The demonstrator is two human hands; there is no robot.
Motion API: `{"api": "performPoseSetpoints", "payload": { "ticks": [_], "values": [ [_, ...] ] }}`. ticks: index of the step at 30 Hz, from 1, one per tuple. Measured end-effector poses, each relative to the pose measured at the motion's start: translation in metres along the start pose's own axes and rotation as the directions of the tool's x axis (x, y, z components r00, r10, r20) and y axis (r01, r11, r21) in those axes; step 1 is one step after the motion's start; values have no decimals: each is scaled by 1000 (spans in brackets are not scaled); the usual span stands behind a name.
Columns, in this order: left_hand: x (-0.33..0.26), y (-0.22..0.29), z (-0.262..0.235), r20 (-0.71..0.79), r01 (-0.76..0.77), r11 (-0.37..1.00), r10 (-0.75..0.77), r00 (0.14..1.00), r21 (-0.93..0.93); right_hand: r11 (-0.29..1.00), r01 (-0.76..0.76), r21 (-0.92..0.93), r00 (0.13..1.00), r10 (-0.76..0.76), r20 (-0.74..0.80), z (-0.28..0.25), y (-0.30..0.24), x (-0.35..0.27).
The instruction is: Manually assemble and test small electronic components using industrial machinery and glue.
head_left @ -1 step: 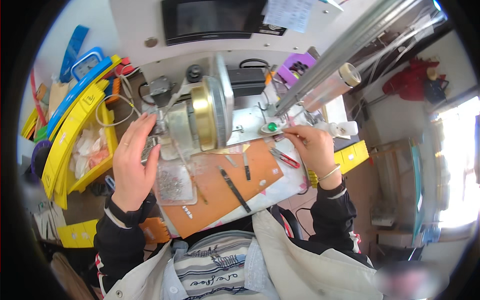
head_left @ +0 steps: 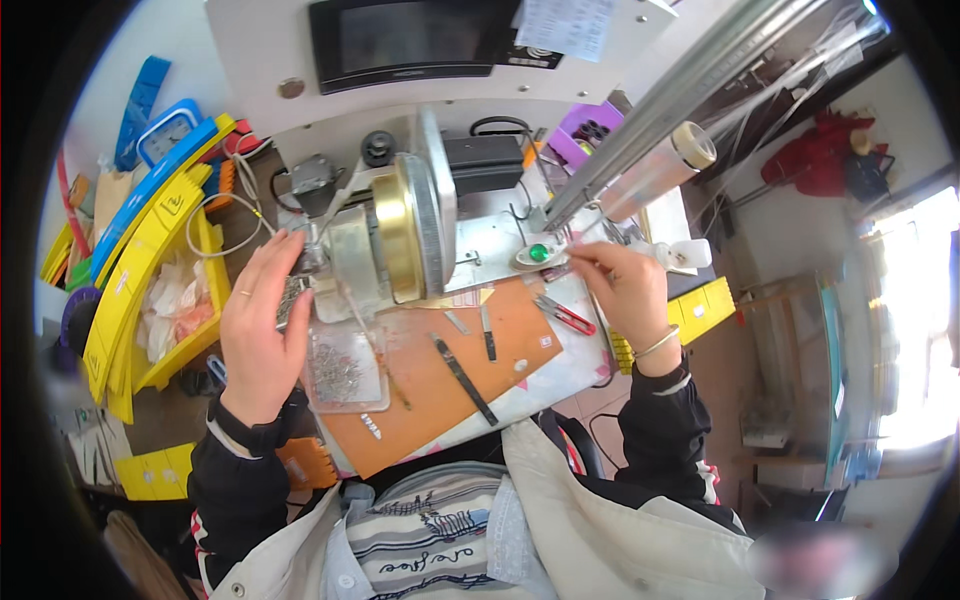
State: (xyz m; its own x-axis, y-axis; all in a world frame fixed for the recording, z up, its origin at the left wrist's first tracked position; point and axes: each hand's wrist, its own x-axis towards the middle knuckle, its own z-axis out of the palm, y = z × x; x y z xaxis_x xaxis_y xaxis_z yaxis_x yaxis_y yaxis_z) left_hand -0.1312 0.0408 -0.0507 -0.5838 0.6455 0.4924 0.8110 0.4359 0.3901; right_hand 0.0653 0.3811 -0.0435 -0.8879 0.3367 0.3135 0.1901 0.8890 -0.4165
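My left hand (head_left: 262,325) is at the left end of a bench machine (head_left: 405,235) with a brass ring and a grey disc. Its fingers are stretched and the thumb stands apart, beside a small metal holder (head_left: 292,300) of tiny metal pieces; whether it touches the holder I cannot tell. On the right, my right hand (head_left: 628,290) has thumb and forefinger pinched together beside a white oval switch plate with a green button (head_left: 539,253). Anything between those fingertips is too small to make out. Below it lie red-handled snips (head_left: 568,316).
An orange board (head_left: 430,400) carries a dark slim tool (head_left: 464,380), a shorter dark strip (head_left: 488,333) and a clear tray (head_left: 346,405) of small metal pins. A yellow bin (head_left: 205,335) stands left. A slanted metal post (head_left: 650,125) rises at right near a clear bottle (head_left: 655,178).
The machine and board appear shifted slightly left in the picture. Both hands keep nearly the same pose, the right still pinched by the green button.
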Motion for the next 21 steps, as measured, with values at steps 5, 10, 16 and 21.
{"api": "performPoseSetpoints", "payload": {
  "ticks": [5, 10, 16, 21],
  "values": [
    [6, -1, 11, -45, 14, 1000, -14, 999, -12, 996, -92, -4, 938, 85, -337, -10, 9, 13],
    [5, 1, 11, -76, -2, 999, 6, 997, 43, 999, -23, -39, 930, 7, -368, -13, -3, 10],
    [5, 4, 15, -97, 23, 998, -17, 995, 66, 885, 457, -95, 838, -463, -287, -12, -23, 28],
    [5, 5, 19, -116, 25, 999, -21, 993, 34, 975, 153, -161, 930, -197, -309, -4, -16, 47]
  ]
}}
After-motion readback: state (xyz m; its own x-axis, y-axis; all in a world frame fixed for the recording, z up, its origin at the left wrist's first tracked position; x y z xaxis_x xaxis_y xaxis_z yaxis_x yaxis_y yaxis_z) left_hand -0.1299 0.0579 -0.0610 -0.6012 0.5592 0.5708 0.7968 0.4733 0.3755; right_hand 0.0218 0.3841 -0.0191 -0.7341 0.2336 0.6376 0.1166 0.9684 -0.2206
